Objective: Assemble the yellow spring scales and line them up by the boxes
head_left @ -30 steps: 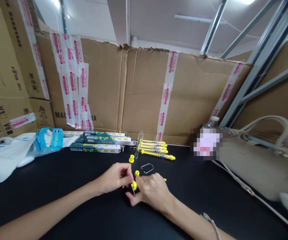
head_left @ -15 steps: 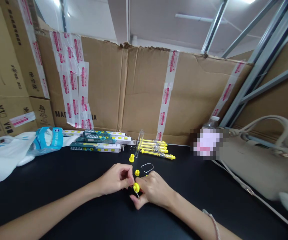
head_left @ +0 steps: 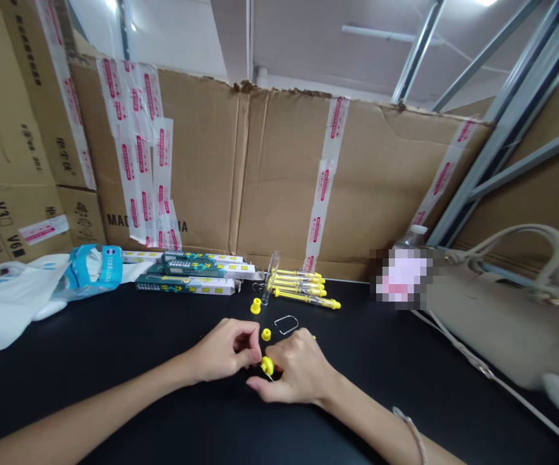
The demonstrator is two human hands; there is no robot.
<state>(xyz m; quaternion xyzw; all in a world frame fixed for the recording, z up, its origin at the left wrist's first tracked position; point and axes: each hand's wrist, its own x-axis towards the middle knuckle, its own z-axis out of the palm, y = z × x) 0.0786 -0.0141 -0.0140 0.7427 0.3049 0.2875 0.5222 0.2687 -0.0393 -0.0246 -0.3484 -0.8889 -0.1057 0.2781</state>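
A yellow plug (head_left: 268,366) with a thin metal wire sticking out of its lower side is between my hands. My right hand (head_left: 303,368) has its curled index finger against the plug, its thumb stretched out below. The closed fingertips of my left hand (head_left: 231,351) pinch at the plug's left end; what is between them is hidden. Just beyond lie a small yellow stopper (head_left: 266,334) and a bent metal loop (head_left: 287,325). Farther back a larger yellow stopper (head_left: 256,306) stands beside a clear tube (head_left: 270,278).
Several yellow-ended clear tubes (head_left: 303,290) lie in a row at the back, with long printed boxes (head_left: 187,285) to their left. A plastic packet (head_left: 95,271) is at far left. On the right stand a bottle (head_left: 412,237) and a beige handbag (head_left: 492,323). Cardboard (head_left: 279,194) walls the back.
My right hand has tilted slightly and its thumb has swung outward to the left. The yellow plug has shifted a little right and turned.
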